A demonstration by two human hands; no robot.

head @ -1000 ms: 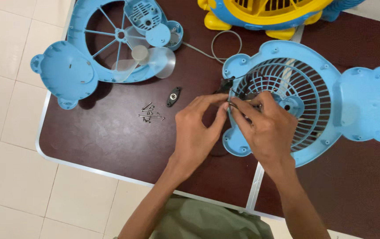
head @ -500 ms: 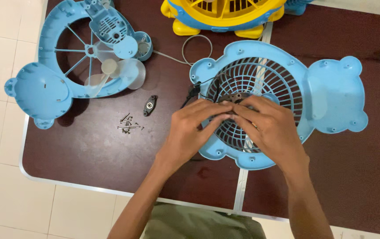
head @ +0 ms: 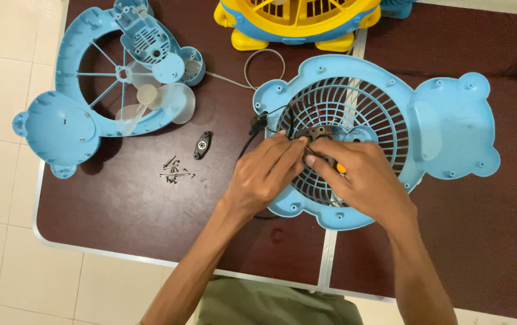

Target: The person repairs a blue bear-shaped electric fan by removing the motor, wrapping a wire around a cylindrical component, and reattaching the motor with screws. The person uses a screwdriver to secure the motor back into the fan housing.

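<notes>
A blue bear-shaped fan shell (head: 451, 129) with a round grille lies flat on the dark brown table (head: 120, 216). My left hand (head: 264, 174) pinches a small dark motor part (head: 313, 132) at the grille's middle. My right hand (head: 363, 180) grips a screwdriver with an orange handle (head: 340, 168), its tip against that part. Black wires (head: 257, 126) run from the part over the shell's left rim.
A second blue fan shell (head: 60, 129) with a clear blade and motor housing lies at the far left. A yellow and blue fan (head: 297, 18) stands at the back. Several loose screws (head: 175, 171) and a small black piece (head: 202, 145) lie between the shells.
The view has shifted, so the shells sit lower and more to the left in frame. Both hands stay together over the grille's middle with only small finger movements.
</notes>
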